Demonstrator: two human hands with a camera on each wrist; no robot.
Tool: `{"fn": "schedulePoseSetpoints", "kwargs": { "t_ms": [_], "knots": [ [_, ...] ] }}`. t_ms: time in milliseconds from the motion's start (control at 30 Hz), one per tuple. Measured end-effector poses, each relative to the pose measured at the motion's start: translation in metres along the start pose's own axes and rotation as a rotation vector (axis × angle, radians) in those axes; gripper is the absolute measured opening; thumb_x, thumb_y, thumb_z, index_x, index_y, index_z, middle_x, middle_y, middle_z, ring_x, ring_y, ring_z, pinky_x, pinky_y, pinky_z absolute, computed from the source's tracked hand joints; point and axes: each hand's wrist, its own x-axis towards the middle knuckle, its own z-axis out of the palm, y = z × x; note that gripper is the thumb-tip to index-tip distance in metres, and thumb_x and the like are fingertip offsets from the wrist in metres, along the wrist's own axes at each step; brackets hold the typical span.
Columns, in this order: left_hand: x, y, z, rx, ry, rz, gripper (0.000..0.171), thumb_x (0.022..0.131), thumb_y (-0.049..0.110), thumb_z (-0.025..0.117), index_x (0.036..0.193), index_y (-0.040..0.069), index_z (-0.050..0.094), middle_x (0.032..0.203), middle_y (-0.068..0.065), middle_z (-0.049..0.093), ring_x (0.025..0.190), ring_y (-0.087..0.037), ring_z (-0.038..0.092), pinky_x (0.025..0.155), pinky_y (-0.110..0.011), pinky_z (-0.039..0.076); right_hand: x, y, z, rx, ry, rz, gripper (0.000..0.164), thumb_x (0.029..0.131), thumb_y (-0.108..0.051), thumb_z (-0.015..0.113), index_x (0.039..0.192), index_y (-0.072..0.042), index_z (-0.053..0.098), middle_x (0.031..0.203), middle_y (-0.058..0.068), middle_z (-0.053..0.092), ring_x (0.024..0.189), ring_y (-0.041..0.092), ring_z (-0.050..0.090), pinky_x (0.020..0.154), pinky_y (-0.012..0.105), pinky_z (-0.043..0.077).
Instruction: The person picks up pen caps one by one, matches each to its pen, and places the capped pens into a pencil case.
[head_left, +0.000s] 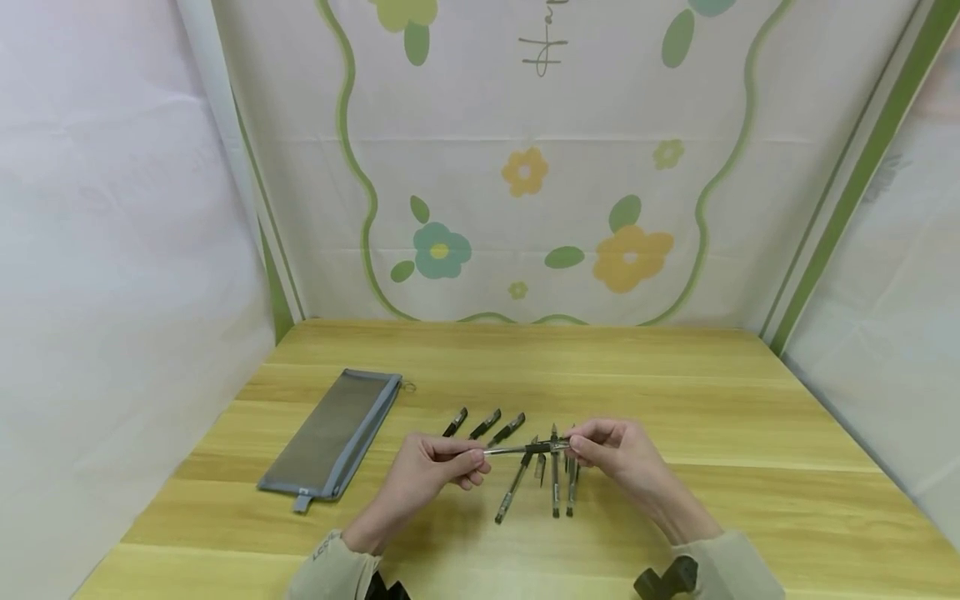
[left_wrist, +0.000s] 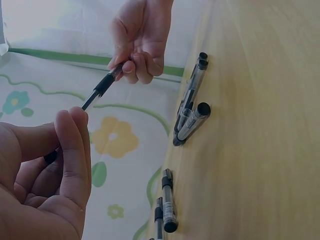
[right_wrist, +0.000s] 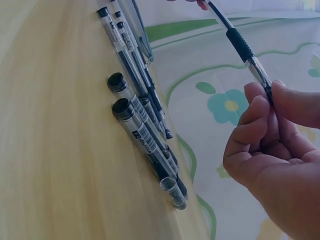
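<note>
My two hands hold one clear gel pen (head_left: 537, 448) level over the table, one at each end. The left hand (head_left: 431, 471) pinches the rear of its barrel between thumb and fingers. At the other end, the right hand (head_left: 621, 467) pinches the clear part past the black rubber grip (right_wrist: 239, 45). That end is partly hidden by the right fingertips. Below the held pen lie several similar pens; one pen (head_left: 512, 493) slants to the left, and another pen (head_left: 556, 493) lies nearly straight. Loose clear caps, one cap (right_wrist: 173, 193) among them, lie beside these pens.
A grey mesh zip pouch (head_left: 318, 437) with blue-grey edging lies flat on the wooden table (head_left: 660, 367), left of the hands. Three more pens (head_left: 507, 428) lie slanted beyond the left hand. A flower-printed cloth (head_left: 555, 208) hangs behind the table, with pale cloth walls at both sides.
</note>
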Motion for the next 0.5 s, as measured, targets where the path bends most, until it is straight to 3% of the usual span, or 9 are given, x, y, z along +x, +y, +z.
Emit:
{"fn": "schedulePoseSetpoints", "kwargs": {
  "t_ms": [167,500],
  "knots": [
    [0.0012,-0.0018,-0.0014,-0.012,-0.014,0.001,0.026,0.091,0.009,0.071,0.11,-0.009,0.07,0.094,-0.023,0.071,0.079,-0.023,0.071,0.072,-0.032,0.058,-0.0002,-0.0003,-0.0001,-0.011,0.013,0.013,0.021,0.09,-0.01,0.071,0.102,0.007,0.067,0.107,0.017,0.066,0.091,0.029,0.066,0.084,0.037,0.054],
    [0.0023,-0.0063,-0.0034,-0.043,-0.013,-0.027,0.023,0.091,0.007,0.071,0.108,-0.008,0.07,0.094,-0.024,0.07,0.079,-0.024,0.071,0.075,-0.035,0.058,-0.0006,-0.0007,0.0023,-0.04,0.013,-0.01,0.024,0.09,-0.008,0.071,0.102,0.011,0.065,0.106,0.02,0.066,0.089,0.03,0.066,0.081,0.035,0.054]
  ]
}}
